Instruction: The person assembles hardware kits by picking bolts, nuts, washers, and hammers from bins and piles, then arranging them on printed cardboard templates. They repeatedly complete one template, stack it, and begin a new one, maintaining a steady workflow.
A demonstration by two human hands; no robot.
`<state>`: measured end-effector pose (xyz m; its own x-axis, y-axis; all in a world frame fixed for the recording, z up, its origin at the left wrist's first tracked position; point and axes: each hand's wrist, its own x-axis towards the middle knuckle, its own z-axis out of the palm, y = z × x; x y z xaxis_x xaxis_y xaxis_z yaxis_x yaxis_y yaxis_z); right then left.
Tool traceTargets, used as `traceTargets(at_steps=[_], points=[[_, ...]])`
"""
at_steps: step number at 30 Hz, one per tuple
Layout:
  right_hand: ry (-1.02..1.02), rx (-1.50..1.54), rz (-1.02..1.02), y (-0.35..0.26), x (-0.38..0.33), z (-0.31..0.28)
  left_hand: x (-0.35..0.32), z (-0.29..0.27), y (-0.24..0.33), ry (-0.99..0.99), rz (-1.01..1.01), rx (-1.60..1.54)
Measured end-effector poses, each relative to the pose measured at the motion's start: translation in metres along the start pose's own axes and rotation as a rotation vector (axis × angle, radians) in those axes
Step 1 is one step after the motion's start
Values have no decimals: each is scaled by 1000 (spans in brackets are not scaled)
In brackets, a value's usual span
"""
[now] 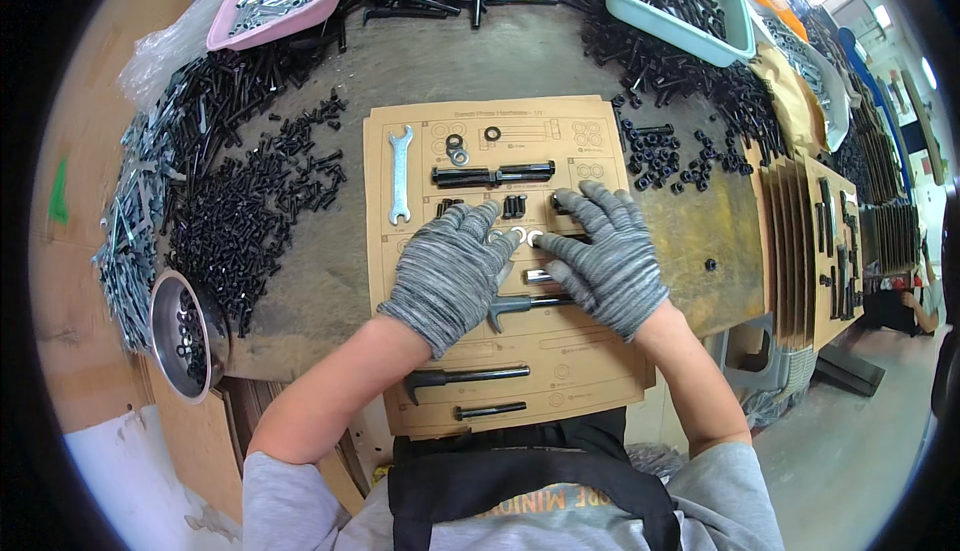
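A brown cardboard sheet (pixel 400 241) printed with outlines lies in front of me, bearing hardware. My left hand (pixel 450 271), in a grey knit glove, rests flat on its middle, fingertips beside short black bolts (pixel 514 207) and silver washers (pixel 518 235). My right hand (pixel 606 259), gloved alike, lies with fingers spread; its thumb is near a silver sleeve (pixel 538 277), its fingertips over small black pieces. Between and below the hands is a black handle-like rod (pixel 530 303). Above them lie an open-end wrench (pixel 400 175), thick black bolts (pixel 492 173) and washers (pixel 456 143). What lies under the palms is hidden.
Heaps of black bolts (pixel 245 211) cover the table's left; black nuts (pixel 680 156) lie to the right. A pink tray (pixel 330 6) and a mint tray (pixel 690 46) stand behind. A metal bowl (pixel 205 336) sits at the left edge, filled cardboard sheets (pixel 790 251) at the right.
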<state>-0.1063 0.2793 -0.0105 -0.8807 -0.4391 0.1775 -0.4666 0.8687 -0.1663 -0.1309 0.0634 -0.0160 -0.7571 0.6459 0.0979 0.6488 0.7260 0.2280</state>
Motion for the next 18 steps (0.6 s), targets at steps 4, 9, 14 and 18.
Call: traceTargets(at_steps=[4,9,14,18], points=[[-44,-23,14,1,1,6,5,9,6,-112,-6,60],[-56,-25,11,0,5,8,2,6,5,-91,3,77],[70,3,-13,10,23,-6,2,-18,-10,24,-120,-23],[160,193,-40,15,78,-15,35,-38,-64,90,-236,-46]])
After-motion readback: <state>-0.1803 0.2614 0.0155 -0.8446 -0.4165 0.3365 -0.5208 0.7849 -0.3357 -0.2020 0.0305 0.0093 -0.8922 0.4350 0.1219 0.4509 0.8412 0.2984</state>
